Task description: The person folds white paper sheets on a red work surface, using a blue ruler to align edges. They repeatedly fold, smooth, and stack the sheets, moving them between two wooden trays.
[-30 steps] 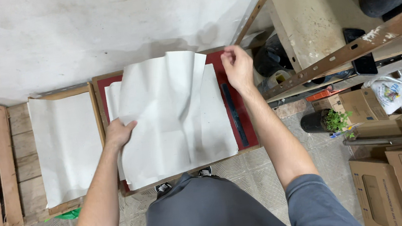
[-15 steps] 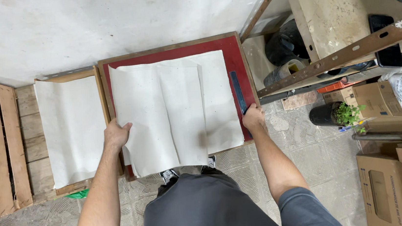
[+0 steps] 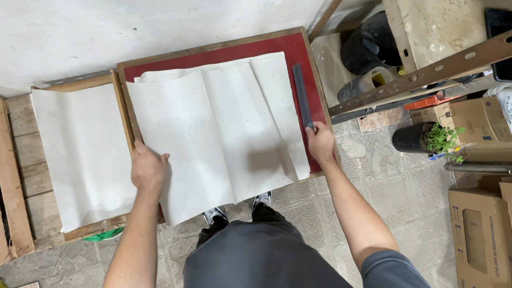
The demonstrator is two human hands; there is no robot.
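Pressing the big white sheet (image 3: 221, 135) flat at 9 o'clock, the left hand (image 3: 148, 170) lies open; right hand (image 3: 320, 141) fingers pinch the dark ruler (image 3: 302, 92) at 3 o'clock; creases remain.

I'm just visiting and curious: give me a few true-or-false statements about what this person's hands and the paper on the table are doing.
1. The left hand rests on the near left edge of the big white sheet. True.
2. The right hand is empty. False: it grips the near end of a dark ruler.
3. The sheet lies on a red board. True.
4. The sheet is flat and smooth. False: it has long creases.
5. A small potted plant stands on the floor. True.
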